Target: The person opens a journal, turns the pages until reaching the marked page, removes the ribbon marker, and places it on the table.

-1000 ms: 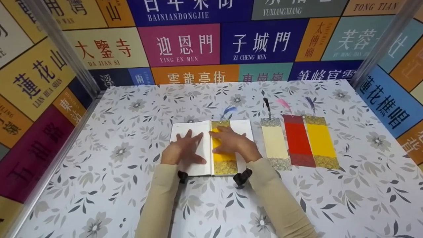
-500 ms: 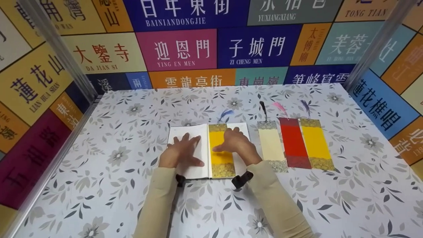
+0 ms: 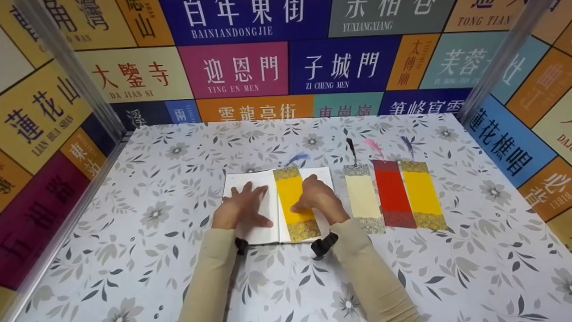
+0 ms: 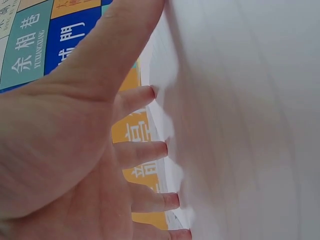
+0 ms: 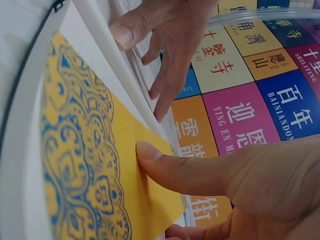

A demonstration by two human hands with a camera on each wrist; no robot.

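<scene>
A book point(image 3: 261, 236) lies spread on the table, its pages white. Across its gutter and right page rests a yellow bookmark point(image 3: 290, 197) with patterned gold ends and a blue tassel, tilted so its top leans left. My left hand point(image 3: 243, 205) presses the left page with spread, fairly straight fingers; in the left wrist view the fingertips touch the paper. My right hand point(image 3: 319, 197) pinches the bookmark's right edge. The right wrist view shows the thumb point(image 5: 162, 167) on its yellow face, while the other fingers are mostly hidden at the edge.
Right of the book lie a cream bookmark point(image 3: 363, 197) with a black tassel, a red bookmark point(image 3: 393, 192) with a pink tassel and another yellow bookmark point(image 3: 422, 192) with a purple tassel. Panels with printed lettering point(image 3: 232, 69) border the flower-patterned table point(image 3: 156, 255).
My right hand has gone from lying spread over the bookmark to pinching its right side. The bookmark has turned from straight to tilted. My left hand stays on the page.
</scene>
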